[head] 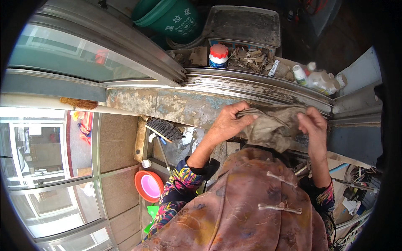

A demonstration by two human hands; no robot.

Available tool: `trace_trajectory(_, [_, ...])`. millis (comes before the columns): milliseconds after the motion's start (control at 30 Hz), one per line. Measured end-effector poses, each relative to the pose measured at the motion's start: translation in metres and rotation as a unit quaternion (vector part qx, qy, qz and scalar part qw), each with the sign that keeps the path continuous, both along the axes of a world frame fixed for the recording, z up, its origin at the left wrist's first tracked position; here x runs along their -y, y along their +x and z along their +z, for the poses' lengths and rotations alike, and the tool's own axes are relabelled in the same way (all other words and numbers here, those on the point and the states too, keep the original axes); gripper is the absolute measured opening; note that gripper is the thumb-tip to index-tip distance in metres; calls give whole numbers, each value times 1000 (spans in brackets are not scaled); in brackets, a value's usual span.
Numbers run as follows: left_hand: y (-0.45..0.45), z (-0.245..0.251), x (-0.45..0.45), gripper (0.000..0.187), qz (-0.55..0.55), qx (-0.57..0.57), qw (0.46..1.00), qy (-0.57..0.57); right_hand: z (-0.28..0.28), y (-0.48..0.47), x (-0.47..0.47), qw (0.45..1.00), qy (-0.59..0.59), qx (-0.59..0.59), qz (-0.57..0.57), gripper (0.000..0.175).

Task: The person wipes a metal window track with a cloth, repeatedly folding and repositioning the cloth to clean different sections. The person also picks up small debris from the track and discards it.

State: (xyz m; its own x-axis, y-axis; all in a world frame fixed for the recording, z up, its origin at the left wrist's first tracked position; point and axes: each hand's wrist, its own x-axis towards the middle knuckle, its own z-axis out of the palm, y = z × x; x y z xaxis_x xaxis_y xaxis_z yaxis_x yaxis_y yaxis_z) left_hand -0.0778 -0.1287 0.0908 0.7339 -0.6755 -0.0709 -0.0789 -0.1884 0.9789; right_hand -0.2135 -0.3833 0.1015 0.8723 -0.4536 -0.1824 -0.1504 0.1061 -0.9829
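A grey-brown, stained cloth [270,125] hangs in loose folds between my two hands, above a worn window sill [176,105]. My left hand [229,122] pinches its left edge between thumb and fingers. At the other side, the fingers of my right hand [314,128] are curled on the cloth's right edge. Just beyond the cloth runs the metal track of a sliding window [251,86], with dark dirt in its grooves. The cloth covers part of the sill and of the track's near edge.
Behind the track stand a red-capped jar [219,56], wood scraps [251,59], several plastic bottles [320,80], a platform scale [243,25] and a green bin [169,20]. A sliding pane [78,53] is at left. Below lie a brush [165,129] and nested basins [149,186].
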Motion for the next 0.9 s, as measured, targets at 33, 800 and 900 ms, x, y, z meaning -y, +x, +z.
trace_trajectory(33, [2,1,-2,18,2,2,1000,3,-1,2,-2,1000,-4,11,5,26])
trace_trajectory(800, [51,32,-69,19,160,352,893,230,-12,35,-56,987,9,56,151,24])
trace_trajectory(900, [76,35,-69,19,211,510,787,275,-17,57,-79,977,1,73,198,25])
